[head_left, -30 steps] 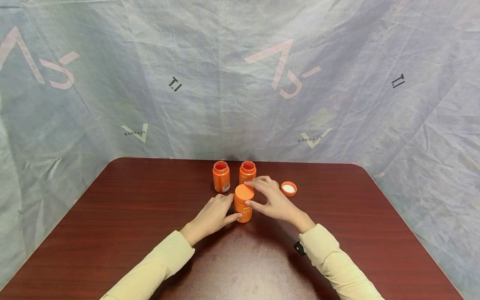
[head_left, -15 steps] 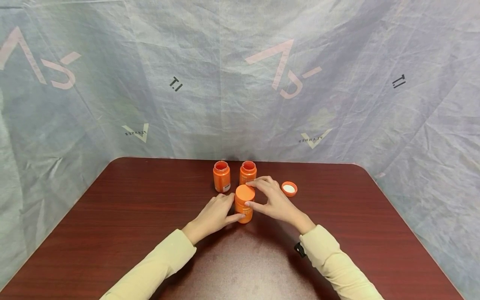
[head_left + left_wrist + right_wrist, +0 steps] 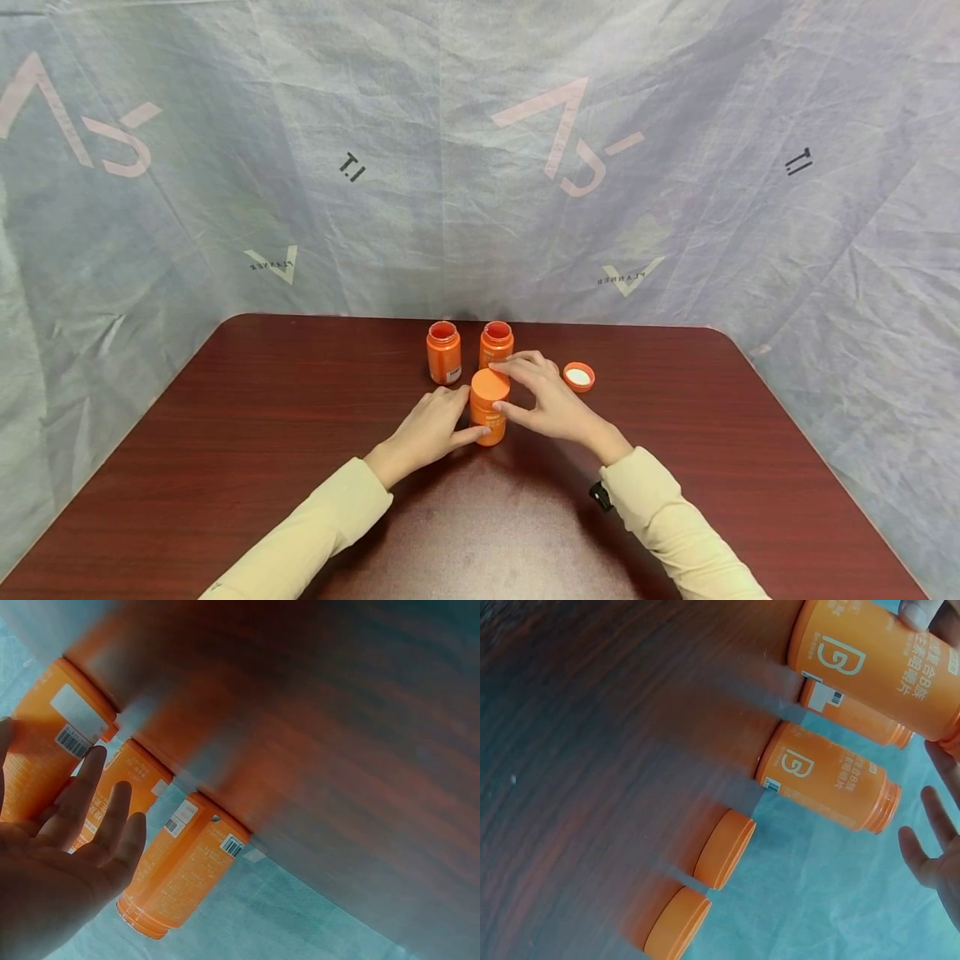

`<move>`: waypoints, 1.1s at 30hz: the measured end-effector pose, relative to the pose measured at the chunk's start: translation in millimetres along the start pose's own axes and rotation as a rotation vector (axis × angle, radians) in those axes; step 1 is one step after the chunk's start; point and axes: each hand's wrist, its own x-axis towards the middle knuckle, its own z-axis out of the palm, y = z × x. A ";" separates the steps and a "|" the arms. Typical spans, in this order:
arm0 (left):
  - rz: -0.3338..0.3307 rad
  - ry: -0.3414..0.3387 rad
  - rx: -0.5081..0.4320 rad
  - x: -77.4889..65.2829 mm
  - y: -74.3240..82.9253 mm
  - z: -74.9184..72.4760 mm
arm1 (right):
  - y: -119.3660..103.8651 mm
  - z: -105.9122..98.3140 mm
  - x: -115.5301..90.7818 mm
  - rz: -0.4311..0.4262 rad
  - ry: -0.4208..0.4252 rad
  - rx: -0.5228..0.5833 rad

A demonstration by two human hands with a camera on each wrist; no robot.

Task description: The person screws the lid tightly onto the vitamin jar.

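Observation:
An orange plastic bottle [image 3: 487, 419] with its orange cap [image 3: 490, 385] on stands upright in front of me. My left hand [image 3: 426, 429] grips its body from the left, thumb across the front. From the right, the thumb and index finger of my right hand [image 3: 551, 406] pinch the cap's edge. In the left wrist view the other fingers [image 3: 112, 817] spread loosely beside the bottle. The right wrist view shows the bottle's printed label [image 3: 870, 660], a thumb against it, and loosely spread right fingers [image 3: 937, 814].
Two uncapped orange bottles, one at the left [image 3: 444, 358] and one partly hidden [image 3: 491, 353], stand behind the capped one. An upturned cap [image 3: 578, 377] with a white liner lies to the right. The right wrist view shows a second loose cap [image 3: 676, 926]. Grey cloth [image 3: 450, 167] hangs behind the table.

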 end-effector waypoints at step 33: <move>-0.016 -0.004 0.005 -0.3 0.9 -0.5 | -1.4 -0.8 1.6 0.012 0.003 0.023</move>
